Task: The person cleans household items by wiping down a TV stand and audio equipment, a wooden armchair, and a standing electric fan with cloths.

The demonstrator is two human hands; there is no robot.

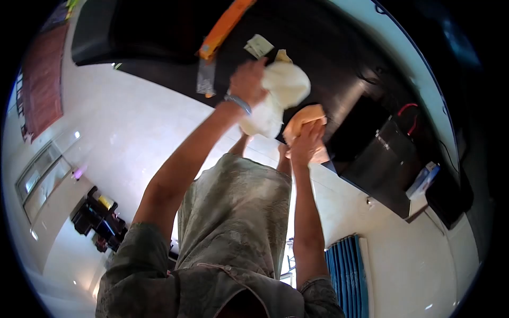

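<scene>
My left hand (248, 81), slightly blurred and with a grey band at the wrist, grips the side of a soft, white, rounded item (286, 83). This item looks like a plush toy or bundled fabric. Its lower part hangs by the near edge of the dark table (339, 79), and a small yellowish piece (283, 55) shows at its far end. To the right, my right hand (307, 142) presses on a crumpled orange cloth (309, 115) at the table edge, with its fingers bent over the fabric.
A long orange packet (225, 29) and a clear plastic piece (205, 78) lie left of my left hand. Folded paper (259, 46) lies beyond it. On the right are a black box-like object (384, 153), a red cord (412, 119) and a blue-white pack (422, 181).
</scene>
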